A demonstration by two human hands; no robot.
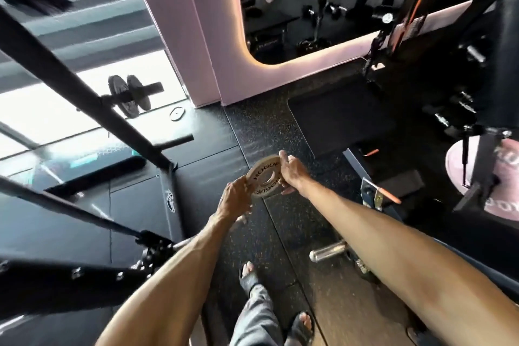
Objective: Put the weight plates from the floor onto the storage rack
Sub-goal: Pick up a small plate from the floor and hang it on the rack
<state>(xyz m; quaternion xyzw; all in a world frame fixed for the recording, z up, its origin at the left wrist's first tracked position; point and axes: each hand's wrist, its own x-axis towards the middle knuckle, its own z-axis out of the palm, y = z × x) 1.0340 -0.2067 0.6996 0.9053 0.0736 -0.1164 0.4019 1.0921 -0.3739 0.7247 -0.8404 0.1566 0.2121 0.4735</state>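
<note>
Rogue weight plate held in two hands.
The left hand grip pinches its lower-left edge; the right hand grip clasps the upper-right.

Small plate: pale disc, black ROGUE lettering round the face, round centre hole; off the floor, tilted, face turned up toward the camera, mid-scene.
Grip: left hand pinches the near-left rim, right hand holds the far-right rim.
Black plates: two, upright, side by side on a horizontal peg, far left.
Storage rack: black slanted post, left side; a second peg juts out lower down.
Ring plate: small, pale, flat on the floor just right of the black plates.
Pink plate: lies flat at the right edge — partly hidden, lettering cut off.
</note>
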